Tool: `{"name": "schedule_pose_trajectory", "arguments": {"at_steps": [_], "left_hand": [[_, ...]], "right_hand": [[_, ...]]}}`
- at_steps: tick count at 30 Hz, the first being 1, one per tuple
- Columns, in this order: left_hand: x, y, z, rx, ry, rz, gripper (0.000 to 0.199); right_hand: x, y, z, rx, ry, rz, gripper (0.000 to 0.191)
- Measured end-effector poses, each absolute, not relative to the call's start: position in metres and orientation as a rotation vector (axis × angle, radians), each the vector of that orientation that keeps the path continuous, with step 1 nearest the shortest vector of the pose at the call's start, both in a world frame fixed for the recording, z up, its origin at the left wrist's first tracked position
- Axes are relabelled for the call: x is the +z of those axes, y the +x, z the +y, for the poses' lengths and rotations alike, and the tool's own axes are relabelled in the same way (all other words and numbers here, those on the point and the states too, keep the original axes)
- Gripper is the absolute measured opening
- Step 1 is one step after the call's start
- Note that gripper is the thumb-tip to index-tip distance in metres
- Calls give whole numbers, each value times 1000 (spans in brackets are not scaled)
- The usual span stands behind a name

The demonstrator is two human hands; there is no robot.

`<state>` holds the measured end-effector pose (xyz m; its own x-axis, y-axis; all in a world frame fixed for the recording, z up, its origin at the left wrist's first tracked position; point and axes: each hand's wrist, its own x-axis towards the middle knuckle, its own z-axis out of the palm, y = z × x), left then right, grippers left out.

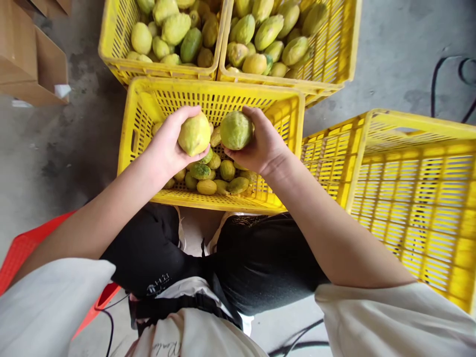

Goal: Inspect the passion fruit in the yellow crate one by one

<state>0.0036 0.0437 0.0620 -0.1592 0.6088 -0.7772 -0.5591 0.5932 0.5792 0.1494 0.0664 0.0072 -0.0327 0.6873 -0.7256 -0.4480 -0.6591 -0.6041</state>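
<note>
My left hand [173,144] is wrapped round a yellow fruit [194,134], its pointed end turned toward me. A greener, ridged fruit [236,130] sits in my right hand [262,144], gripped between thumb and fingers. Both fruits are held apart from each other, above the near yellow crate [213,202]. Several smaller green and yellow fruits [227,170] lie at the bottom of that crate, partly hidden by my hands.
Two yellow crates of larger fruits stand beyond, at left [159,69] and right [286,84]. Another yellow crate [357,163] is at the right. Cardboard boxes [22,54] are upper left, a red plastic object [33,233] lower left, black cables [433,89] on the floor.
</note>
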Motion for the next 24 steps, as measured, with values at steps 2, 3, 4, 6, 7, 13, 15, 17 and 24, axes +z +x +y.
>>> {"name": "schedule_pose_trajectory", "arguments": {"at_steps": [2, 3, 4, 6, 7, 13, 15, 17, 24], "left_hand": [[63, 4, 44, 1033, -17, 1388, 14], [64, 4, 44, 1028, -58, 1390, 11], [65, 4, 44, 1013, -86, 1383, 9], [68, 5, 45, 995, -101, 1383, 12], [68, 6, 45, 986, -93, 1385, 18], [57, 8, 44, 1028, -75, 1365, 8], [53, 7, 43, 1026, -18, 1360, 12], [49, 5, 42, 1009, 32, 1369, 19], [42, 2, 45, 962, 14, 1335, 18]], "right_hand": [[6, 148, 66, 1779, -1415, -275, 46], [4, 148, 65, 1780, -1396, -294, 44], [2, 148, 65, 1791, -1383, -314, 42], [0, 149, 64, 1826, -1377, -322, 40], [0, 150, 63, 1841, -1382, -309, 40], [8, 149, 57, 1828, -1338, -366, 33], [11, 148, 54, 1851, -1314, -373, 33], [13, 147, 53, 1860, -1305, -355, 35], [21, 146, 54, 1816, -1284, -306, 46]]}}
